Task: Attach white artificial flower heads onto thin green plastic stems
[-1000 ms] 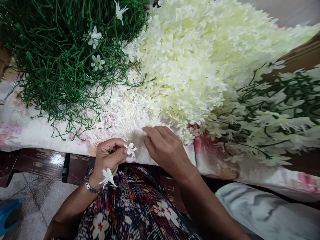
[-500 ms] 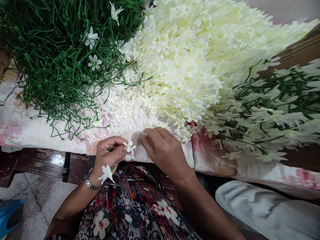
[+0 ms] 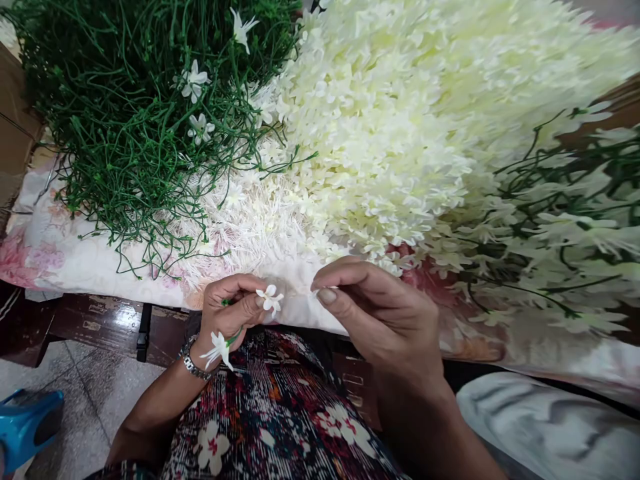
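Note:
Low in front of my body, my left hand [image 3: 227, 310] pinches an artificial flower stem, mostly hidden in the fingers. A small white flower [image 3: 270, 300] pokes out at the thumb and fingertip, while a second white flower [image 3: 219, 350] on a bit of green stem hangs by the wrist. To the right, my right hand [image 3: 387, 317] has thumb and forefinger pinched together. A tiny whitish bit shows at those tips, too small to name. The two hands are apart. Just beyond them lies a heap of thin white strands [image 3: 255, 227], like stamens.
Green plastic stems [image 3: 135, 140] are heaped at the back left, with a few white flowers on them. A large pile of cream petals [image 3: 380, 127] fills the middle. White flowers on stems [image 3: 575, 233] lie at the right. Floral cloth [image 3: 115, 280] covers the table.
My right hand has moved right, away from the left hand, and turned so thumb and forefinger show pinched. My left hand still holds the flower stem. The whole view has shifted slightly.

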A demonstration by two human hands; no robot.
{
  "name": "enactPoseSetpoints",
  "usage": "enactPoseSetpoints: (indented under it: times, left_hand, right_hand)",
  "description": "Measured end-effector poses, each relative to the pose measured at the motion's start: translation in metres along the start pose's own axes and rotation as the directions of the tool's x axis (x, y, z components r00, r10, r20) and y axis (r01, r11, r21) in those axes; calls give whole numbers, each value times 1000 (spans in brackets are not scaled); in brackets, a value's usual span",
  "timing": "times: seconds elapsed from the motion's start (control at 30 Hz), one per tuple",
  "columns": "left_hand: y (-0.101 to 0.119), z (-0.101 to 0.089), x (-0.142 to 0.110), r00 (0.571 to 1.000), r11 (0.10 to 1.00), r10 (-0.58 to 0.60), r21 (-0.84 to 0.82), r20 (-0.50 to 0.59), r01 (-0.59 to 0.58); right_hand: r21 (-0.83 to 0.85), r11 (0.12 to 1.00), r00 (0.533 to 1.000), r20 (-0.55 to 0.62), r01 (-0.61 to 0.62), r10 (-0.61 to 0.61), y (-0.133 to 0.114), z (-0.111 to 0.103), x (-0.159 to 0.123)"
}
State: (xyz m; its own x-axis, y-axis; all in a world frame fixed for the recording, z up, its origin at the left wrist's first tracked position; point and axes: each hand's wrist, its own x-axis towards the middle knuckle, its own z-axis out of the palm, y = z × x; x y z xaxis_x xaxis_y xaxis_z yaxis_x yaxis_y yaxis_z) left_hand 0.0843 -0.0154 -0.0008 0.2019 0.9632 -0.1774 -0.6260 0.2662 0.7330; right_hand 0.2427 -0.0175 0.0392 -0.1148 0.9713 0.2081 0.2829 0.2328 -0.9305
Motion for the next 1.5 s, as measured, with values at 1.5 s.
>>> enactPoseSetpoints:
  times: [1.5]
  left_hand:
    - [-1, 0, -6, 994, 976, 111, 191, -8, -108]
  right_hand:
    - [-17, 958, 957, 29, 288, -287, 9, 26, -2]
